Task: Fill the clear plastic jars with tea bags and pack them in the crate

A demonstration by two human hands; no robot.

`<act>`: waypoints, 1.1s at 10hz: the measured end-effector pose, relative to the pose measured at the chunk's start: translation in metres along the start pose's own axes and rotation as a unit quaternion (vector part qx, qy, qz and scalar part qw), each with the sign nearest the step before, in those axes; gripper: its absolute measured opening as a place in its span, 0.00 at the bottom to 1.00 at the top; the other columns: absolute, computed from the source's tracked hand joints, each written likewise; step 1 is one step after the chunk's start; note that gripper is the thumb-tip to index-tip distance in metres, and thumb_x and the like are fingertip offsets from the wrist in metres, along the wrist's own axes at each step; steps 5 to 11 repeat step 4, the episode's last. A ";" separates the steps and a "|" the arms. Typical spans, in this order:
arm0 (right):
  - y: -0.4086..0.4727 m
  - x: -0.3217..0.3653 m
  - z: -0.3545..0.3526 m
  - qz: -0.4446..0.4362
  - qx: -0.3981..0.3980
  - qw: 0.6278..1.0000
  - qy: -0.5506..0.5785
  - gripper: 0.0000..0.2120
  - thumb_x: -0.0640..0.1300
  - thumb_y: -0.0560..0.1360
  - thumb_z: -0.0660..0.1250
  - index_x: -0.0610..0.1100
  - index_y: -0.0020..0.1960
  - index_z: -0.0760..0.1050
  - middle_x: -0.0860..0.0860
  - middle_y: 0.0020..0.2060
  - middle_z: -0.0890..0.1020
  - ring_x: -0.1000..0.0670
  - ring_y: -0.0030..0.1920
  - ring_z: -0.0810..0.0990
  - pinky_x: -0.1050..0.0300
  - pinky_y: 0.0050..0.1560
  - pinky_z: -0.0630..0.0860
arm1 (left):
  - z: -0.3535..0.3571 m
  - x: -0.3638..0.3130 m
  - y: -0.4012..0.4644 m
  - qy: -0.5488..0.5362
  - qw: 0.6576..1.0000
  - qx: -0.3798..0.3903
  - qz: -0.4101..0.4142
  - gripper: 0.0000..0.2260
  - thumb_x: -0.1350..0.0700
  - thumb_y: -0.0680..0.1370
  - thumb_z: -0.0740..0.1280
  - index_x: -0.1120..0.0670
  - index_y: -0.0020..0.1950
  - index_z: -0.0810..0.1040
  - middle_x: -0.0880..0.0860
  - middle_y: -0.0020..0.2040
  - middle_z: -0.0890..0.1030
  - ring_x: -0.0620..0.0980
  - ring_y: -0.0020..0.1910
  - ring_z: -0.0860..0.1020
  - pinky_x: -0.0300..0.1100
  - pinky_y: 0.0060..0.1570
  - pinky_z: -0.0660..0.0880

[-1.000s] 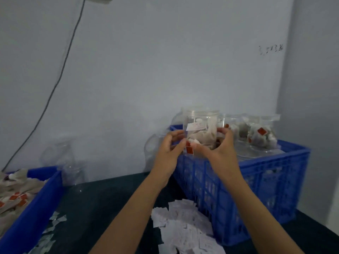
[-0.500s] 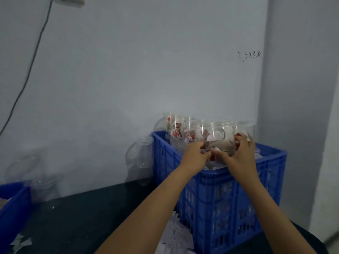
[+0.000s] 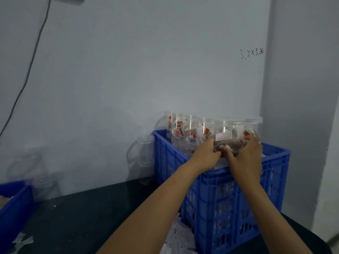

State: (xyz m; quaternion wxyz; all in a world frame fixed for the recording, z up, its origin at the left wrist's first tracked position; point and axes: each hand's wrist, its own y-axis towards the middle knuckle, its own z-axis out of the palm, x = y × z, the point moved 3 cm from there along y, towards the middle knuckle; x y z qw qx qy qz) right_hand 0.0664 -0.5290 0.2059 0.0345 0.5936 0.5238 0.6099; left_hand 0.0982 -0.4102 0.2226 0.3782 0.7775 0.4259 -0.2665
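Filled jar (image 3: 230,138), near-right spot in blue crate (image 3: 238,195), gripped by your left hand (image 3: 206,154) and right hand (image 3: 244,156), fingers curled round its lower wall: lower upright beside the packed jars (image 3: 185,132), releasing only once seated.

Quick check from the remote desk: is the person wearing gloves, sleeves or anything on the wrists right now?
No. The left hand and right hand are bare, without gloves. Both forearms are uncovered as far as the frame shows, with no sleeve edge, watch, band or ring visible.
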 end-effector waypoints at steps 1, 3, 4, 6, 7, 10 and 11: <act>-0.001 0.003 0.000 0.001 0.016 1.000 -0.015 0.32 0.49 0.75 0.70 0.38 0.70 0.59 0.39 0.65 0.68 0.40 0.63 0.70 0.42 0.55 0.75 | -0.002 -0.001 -0.003 -0.003 1.000 -0.006 0.008 0.16 0.60 0.80 0.61 0.57 0.68 0.67 0.54 0.55 0.74 0.44 0.46 0.74 0.44 0.51 0.77; -0.016 0.018 -0.007 -0.016 0.007 1.000 -0.022 0.26 0.40 0.76 0.67 0.36 0.69 0.61 0.38 0.65 0.68 0.39 0.63 0.68 0.43 0.60 0.70 | -0.016 0.002 -0.025 0.006 0.999 -0.035 0.030 0.18 0.59 0.80 0.63 0.57 0.70 0.68 0.53 0.67 0.73 0.49 0.64 0.72 0.38 0.60 0.70; -0.037 0.039 -0.007 -0.052 0.001 0.998 0.029 0.21 0.36 0.75 0.66 0.37 0.66 0.65 0.39 0.61 0.70 0.42 0.59 0.70 0.45 0.57 0.71 | -0.030 0.006 -0.049 -0.005 0.996 -0.069 0.047 0.14 0.61 0.80 0.63 0.55 0.65 0.73 0.50 0.65 0.75 0.43 0.61 0.72 0.34 0.57 0.68; -0.037 0.039 -0.007 -0.052 0.001 0.998 0.029 0.21 0.36 0.75 0.66 0.37 0.66 0.65 0.39 0.61 0.70 0.42 0.59 0.70 0.45 0.57 0.71 | -0.030 0.006 -0.049 -0.005 0.996 -0.069 0.047 0.14 0.61 0.80 0.63 0.55 0.65 0.73 0.50 0.65 0.75 0.43 0.61 0.72 0.34 0.57 0.68; -0.037 0.039 -0.007 -0.052 0.001 0.998 0.029 0.21 0.36 0.75 0.66 0.37 0.66 0.65 0.39 0.61 0.70 0.42 0.59 0.70 0.45 0.57 0.71 | -0.030 0.006 -0.049 -0.005 0.996 -0.069 0.047 0.14 0.61 0.80 0.63 0.55 0.65 0.73 0.50 0.65 0.75 0.43 0.61 0.72 0.34 0.57 0.68; -0.037 0.039 -0.007 -0.052 0.001 0.998 0.029 0.21 0.36 0.75 0.66 0.37 0.66 0.65 0.39 0.61 0.70 0.42 0.59 0.70 0.45 0.57 0.71 | -0.030 0.006 -0.049 -0.005 0.996 -0.069 0.047 0.14 0.61 0.80 0.63 0.55 0.65 0.73 0.50 0.65 0.75 0.43 0.61 0.72 0.34 0.57 0.68; -0.037 0.039 -0.007 -0.052 0.001 0.998 0.029 0.21 0.36 0.75 0.66 0.37 0.66 0.65 0.39 0.61 0.70 0.42 0.59 0.70 0.45 0.57 0.71 | -0.030 0.006 -0.049 -0.005 0.996 -0.069 0.047 0.14 0.61 0.80 0.63 0.55 0.65 0.73 0.50 0.65 0.75 0.43 0.61 0.72 0.34 0.57 0.68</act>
